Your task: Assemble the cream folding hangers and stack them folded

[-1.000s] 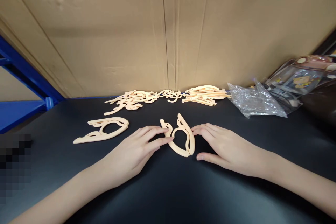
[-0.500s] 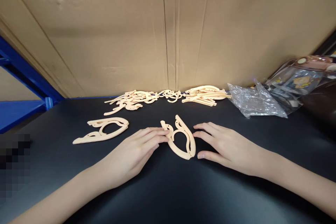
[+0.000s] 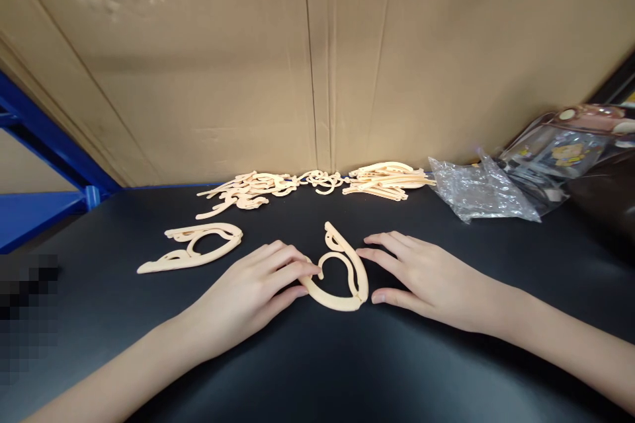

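Observation:
A cream plastic folding hanger (image 3: 362, 275) lies on the black table in front of me, its two arms spread in a V with the curved hook between them. My left hand (image 3: 268, 287) grips the hanger's left arm between thumb and fingers, covering that arm's outer end. Beside the right arm, my right hand (image 3: 414, 274) rests with fingers apart, the index fingertip at or very near the arm's edge. Another folding hanger (image 3: 218, 252), with its arms folded inward, lies to the left of my left hand.
Along the back of the black table (image 3: 317, 370) are a pile of cream hanger arms (image 3: 248, 188), several loose hooks (image 3: 322, 180) and a stack of arms (image 3: 387, 178). Clear plastic bags (image 3: 483, 188) lie at right. Cardboard (image 3: 198, 66) stands behind; a blue frame (image 3: 49, 139) is at left.
The hanger's left arm has swung outward and down to the left with my left hand, widening the V. The hanger has turned slightly. My right hand has barely moved.

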`<control>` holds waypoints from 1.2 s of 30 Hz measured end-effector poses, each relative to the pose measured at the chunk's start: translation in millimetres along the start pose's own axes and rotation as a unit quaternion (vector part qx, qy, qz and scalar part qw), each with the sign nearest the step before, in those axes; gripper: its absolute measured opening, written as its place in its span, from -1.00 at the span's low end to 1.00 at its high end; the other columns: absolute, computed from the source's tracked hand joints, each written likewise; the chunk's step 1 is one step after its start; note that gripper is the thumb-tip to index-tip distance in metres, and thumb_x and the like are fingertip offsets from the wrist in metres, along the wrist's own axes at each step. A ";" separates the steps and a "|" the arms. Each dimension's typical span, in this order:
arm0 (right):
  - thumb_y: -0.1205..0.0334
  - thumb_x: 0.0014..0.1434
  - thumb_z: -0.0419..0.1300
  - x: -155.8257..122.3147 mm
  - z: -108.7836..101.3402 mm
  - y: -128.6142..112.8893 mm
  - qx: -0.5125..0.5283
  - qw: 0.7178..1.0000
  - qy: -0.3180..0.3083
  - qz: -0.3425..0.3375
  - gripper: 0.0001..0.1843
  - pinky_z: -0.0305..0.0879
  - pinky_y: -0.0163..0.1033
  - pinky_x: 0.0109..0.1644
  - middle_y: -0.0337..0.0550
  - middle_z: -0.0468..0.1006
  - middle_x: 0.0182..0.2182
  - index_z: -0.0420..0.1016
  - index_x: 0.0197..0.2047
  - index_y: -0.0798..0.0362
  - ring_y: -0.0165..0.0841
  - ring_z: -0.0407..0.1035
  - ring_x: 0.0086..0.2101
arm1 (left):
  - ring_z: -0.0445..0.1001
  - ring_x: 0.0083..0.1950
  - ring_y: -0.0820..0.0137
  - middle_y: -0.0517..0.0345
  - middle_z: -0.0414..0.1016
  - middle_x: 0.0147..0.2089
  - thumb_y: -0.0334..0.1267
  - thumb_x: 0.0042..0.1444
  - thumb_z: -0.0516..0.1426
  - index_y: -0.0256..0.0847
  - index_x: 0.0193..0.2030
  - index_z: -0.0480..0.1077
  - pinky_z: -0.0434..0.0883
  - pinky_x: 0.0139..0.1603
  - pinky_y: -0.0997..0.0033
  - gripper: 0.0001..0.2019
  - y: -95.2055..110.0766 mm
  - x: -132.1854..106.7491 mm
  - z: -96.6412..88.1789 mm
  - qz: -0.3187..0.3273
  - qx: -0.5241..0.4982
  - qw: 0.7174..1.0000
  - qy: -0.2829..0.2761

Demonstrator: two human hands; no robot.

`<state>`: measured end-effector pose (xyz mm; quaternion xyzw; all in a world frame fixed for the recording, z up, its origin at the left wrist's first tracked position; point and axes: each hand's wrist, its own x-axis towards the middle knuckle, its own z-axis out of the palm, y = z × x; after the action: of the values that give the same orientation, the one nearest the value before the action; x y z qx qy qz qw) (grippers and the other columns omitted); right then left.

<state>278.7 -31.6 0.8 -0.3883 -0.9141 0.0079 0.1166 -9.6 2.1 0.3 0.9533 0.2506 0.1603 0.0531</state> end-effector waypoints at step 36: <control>-0.10 0.28 0.06 2.5 -0.8 -2.6 0.088 0.994 -0.042 -0.044 -0.40 0.14 0.02 0.27 -0.01 0.24 0.26 0.23 0.27 0.05 -0.18 0.14 0.22 | 0.12 0.37 0.13 0.09 0.09 0.40 -0.02 0.24 0.09 0.07 0.36 0.02 0.16 0.32 -0.04 -0.42 -4.6 -4.4 1.3 -0.070 0.026 0.997 -0.034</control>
<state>275.4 -31.7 2.4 -0.3356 -0.9299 0.0998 0.1124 -14.9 3.9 -3.0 0.9392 0.3191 0.1174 0.0474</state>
